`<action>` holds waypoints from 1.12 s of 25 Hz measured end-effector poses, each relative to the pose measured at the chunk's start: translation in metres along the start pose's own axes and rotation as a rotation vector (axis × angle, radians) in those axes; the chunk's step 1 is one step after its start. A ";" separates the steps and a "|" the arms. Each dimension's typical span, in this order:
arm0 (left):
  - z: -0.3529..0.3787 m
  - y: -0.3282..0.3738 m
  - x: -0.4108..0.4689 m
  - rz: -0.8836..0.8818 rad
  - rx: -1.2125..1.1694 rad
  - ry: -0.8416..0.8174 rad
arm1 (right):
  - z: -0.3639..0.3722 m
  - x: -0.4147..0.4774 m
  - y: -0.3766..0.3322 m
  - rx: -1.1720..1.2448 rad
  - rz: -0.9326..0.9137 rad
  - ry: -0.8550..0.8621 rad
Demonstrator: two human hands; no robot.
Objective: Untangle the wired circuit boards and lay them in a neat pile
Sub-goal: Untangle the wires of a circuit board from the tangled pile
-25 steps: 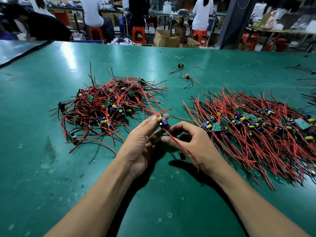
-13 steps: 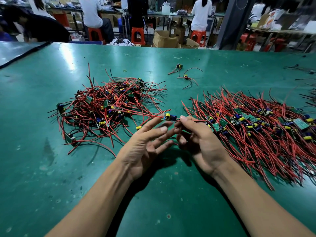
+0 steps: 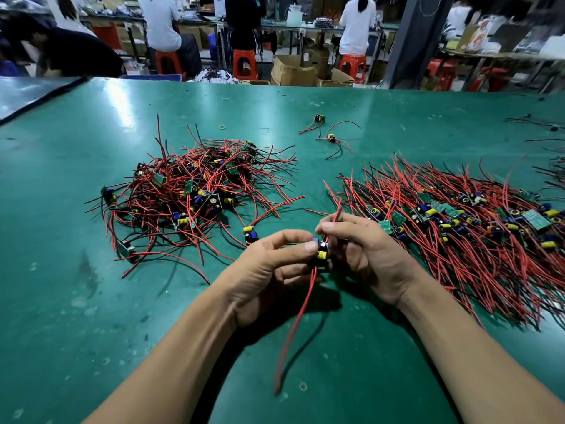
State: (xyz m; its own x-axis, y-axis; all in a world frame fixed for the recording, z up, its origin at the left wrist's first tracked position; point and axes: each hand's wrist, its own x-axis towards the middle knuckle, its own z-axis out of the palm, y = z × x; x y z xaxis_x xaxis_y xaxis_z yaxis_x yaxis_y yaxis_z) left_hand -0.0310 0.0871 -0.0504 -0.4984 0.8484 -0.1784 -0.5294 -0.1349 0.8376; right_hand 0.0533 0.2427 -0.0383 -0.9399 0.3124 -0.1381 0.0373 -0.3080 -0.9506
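Note:
A tangled heap of small circuit boards with red and black wires [image 3: 195, 191] lies on the green table [image 3: 91, 301] at the left. At the right spreads a laid-out pile of the same boards [image 3: 458, 221], wires fanned outward. Between the two, my left hand [image 3: 269, 276] pinches one small board with a yellow capacitor [image 3: 321, 255] between thumb and forefinger. My right hand [image 3: 363, 249] pinches that board's red wire just above it. Another red wire hangs from the board toward me. A loose board [image 3: 250, 233] lies just left of my left hand.
Two stray wired boards [image 3: 330, 137] and a small yellow rubber band [image 3: 222, 127] lie farther back on the table. Black wires [image 3: 550, 127] lie at the far right edge. Beyond the table, people sit on red stools among cardboard boxes [image 3: 293, 70].
The held board has come out of the heap toward me and now sits upright between both hands. My left hand, open half a second ago, has closed on it; a red wire now dangles down.

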 end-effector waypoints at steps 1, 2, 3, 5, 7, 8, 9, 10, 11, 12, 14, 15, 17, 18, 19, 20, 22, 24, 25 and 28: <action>0.001 0.001 0.000 0.005 0.021 0.013 | -0.001 0.001 0.001 -0.019 -0.004 0.010; 0.001 0.002 0.000 0.007 0.039 0.013 | -0.001 0.002 0.002 -0.033 -0.004 0.004; 0.003 0.002 0.000 0.001 0.058 0.009 | 0.000 0.002 0.003 -0.043 0.000 -0.023; 0.005 0.002 0.000 -0.010 0.105 0.004 | 0.002 0.001 0.004 -0.038 0.025 -0.091; 0.009 0.002 -0.001 -0.008 0.122 0.025 | 0.003 0.000 0.004 -0.046 0.038 -0.119; 0.009 0.001 0.000 0.002 0.129 0.044 | 0.003 0.000 0.004 -0.052 0.035 -0.123; 0.011 0.001 0.000 0.011 0.144 0.069 | 0.004 0.000 0.004 -0.048 0.034 -0.133; 0.011 0.000 0.000 0.022 0.160 0.094 | 0.005 0.000 0.005 -0.034 0.036 -0.149; 0.013 -0.001 0.000 0.029 0.171 0.116 | 0.006 0.000 0.006 -0.021 0.043 -0.165; 0.013 -0.002 0.001 0.037 0.174 0.133 | 0.006 0.000 0.007 -0.017 0.050 -0.173; 0.015 -0.003 0.001 0.064 0.193 0.166 | 0.006 0.000 0.009 -0.025 0.056 -0.167; 0.016 -0.004 0.001 0.082 0.224 0.189 | 0.005 0.000 0.010 -0.032 0.057 -0.160; 0.018 -0.005 0.001 0.108 0.282 0.243 | 0.004 0.002 0.010 -0.061 0.057 -0.143; 0.018 -0.006 0.002 0.108 0.295 0.267 | 0.004 0.003 0.010 -0.075 0.059 -0.132; 0.019 -0.006 0.002 0.100 0.301 0.288 | 0.003 0.004 0.011 -0.082 0.066 -0.116; 0.019 -0.006 0.002 0.092 0.308 0.305 | 0.003 0.005 0.011 -0.090 0.073 -0.100; 0.019 -0.007 0.003 0.078 0.328 0.332 | 0.003 0.005 0.012 -0.118 0.083 -0.075; 0.020 -0.007 0.003 0.067 0.331 0.335 | 0.002 0.005 0.013 -0.152 0.082 -0.066; 0.021 -0.007 0.002 0.059 0.324 0.328 | 0.001 0.005 0.014 -0.165 0.073 -0.059; 0.019 -0.005 0.000 0.040 0.310 0.292 | 0.000 0.008 0.017 -0.184 0.021 -0.007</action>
State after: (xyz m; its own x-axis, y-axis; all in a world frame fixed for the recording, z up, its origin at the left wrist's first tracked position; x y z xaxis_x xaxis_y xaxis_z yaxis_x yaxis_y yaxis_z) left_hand -0.0149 0.0978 -0.0449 -0.7113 0.6590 -0.2443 -0.2968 0.0335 0.9544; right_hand 0.0463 0.2404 -0.0556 -0.9407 0.3007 -0.1570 0.1177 -0.1448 -0.9824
